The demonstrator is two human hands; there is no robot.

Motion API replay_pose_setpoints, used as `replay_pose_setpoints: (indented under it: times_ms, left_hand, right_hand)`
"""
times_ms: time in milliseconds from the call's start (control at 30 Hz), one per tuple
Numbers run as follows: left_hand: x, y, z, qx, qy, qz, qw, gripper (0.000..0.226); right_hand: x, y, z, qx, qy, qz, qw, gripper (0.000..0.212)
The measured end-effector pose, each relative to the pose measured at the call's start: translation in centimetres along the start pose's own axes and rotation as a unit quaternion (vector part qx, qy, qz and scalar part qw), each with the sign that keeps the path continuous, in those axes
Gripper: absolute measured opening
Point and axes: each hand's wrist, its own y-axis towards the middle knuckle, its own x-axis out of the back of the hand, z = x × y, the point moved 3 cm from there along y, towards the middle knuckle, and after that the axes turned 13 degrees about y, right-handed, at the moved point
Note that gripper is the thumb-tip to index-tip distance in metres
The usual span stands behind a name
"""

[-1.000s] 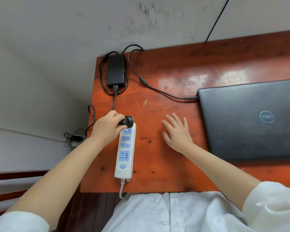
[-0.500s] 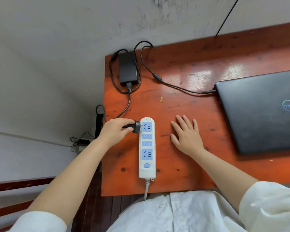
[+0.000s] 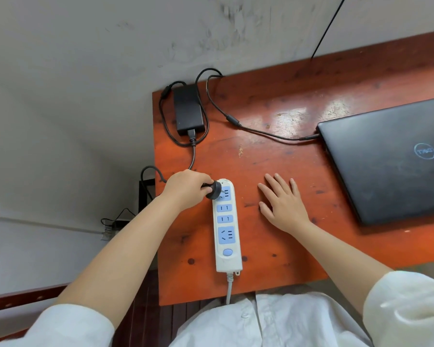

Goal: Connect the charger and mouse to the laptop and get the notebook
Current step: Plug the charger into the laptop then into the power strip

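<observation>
Left hand (image 3: 186, 190): fingers curled round the black mains plug (image 3: 213, 189), holding it at the top socket of the white power strip (image 3: 226, 225); whether the pins are fully seated cannot be told.
Right hand (image 3: 285, 204): flat on the counter (image 3: 273, 246), fingers straight and spread, holding nothing, just right of the strip.
Charger brick (image 3: 188, 111): lies at the far left corner of the counter, its mains lead looped beside it and running down to the plug.
Laptop (image 3: 391, 159): closed, at the right of the counter; the charger's thin output cable (image 3: 261, 131) reaches its left edge and looks plugged in there.
Plug handling: small, rigid, light; best gripped on its round moulded body, not by the lead, and pushed straight down into the socket.
Strip handling: light plastic, likely to slide or tip on the glossy wood when pressed at one end; the free hand is near enough to steady it.
Cable handling: limp and springy; the loops may tug the brick toward the edge if pulled.
Mouse and notebook: neither shows in this view.
</observation>
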Motion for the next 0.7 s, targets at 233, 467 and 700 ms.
replay_pose_setpoints:
  times_ms: [233,467,700]
  left_hand:
    - [0.3,0.9,-2.0,-0.036,0.125,0.005,0.991,0.025]
    - [0.6,1.1,-3.0,-0.067,0.196,0.033,0.978,0.019]
    - [0.9,1.1,-4.3,-0.076,0.248,0.085,0.962,0.025]
  right_hand:
    - [0.0,0.0,0.0,-0.005,-0.01,0.01,1.0,0.047]
    - [0.3,0.0,0.2,-0.007,-0.002,0.008,1.0,0.046]
    - [0.7,0.0,0.7,-0.007,-0.005,-0.011,1.0,0.045]
